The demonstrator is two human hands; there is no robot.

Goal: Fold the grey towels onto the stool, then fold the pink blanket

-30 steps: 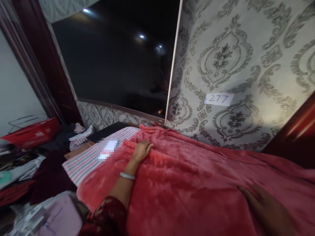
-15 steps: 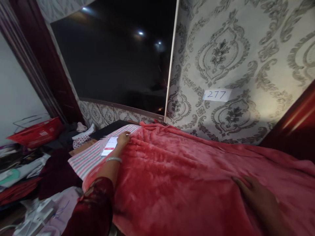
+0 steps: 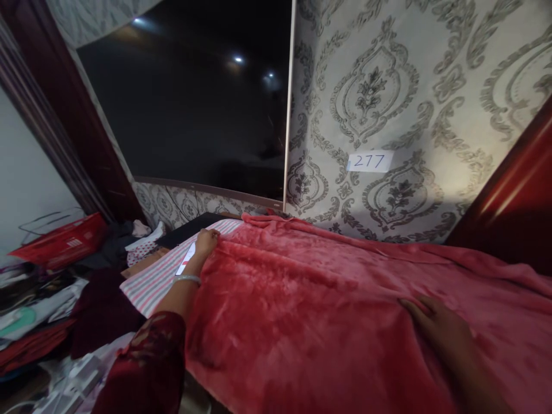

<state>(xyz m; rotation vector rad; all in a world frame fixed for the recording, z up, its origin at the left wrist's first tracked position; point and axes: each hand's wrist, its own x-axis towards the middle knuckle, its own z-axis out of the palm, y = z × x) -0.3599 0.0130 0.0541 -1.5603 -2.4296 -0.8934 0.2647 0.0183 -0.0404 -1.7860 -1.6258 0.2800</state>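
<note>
A red plush blanket spreads across most of the surface before me. My left hand is closed on the blanket's left edge, near the back. Under that hand and wrist, a phone with a lit screen lies partly covered on a pink, grey and white striped cloth. On the right, my right hand grips a raised fold of the blanket between thumb and fingers; some of its fingertips are hidden in the fabric.
Behind the surface hangs a large dark television, beside a patterned wall with a paper label reading 277. At left are a red basket, piled clothes and a white power strip. Dark red glossy furniture stands at right.
My left hand has moved slightly left with the blanket's edge, and more of the phone is now covered. My right hand keeps its grip on the fold. The view has shifted a little.
</note>
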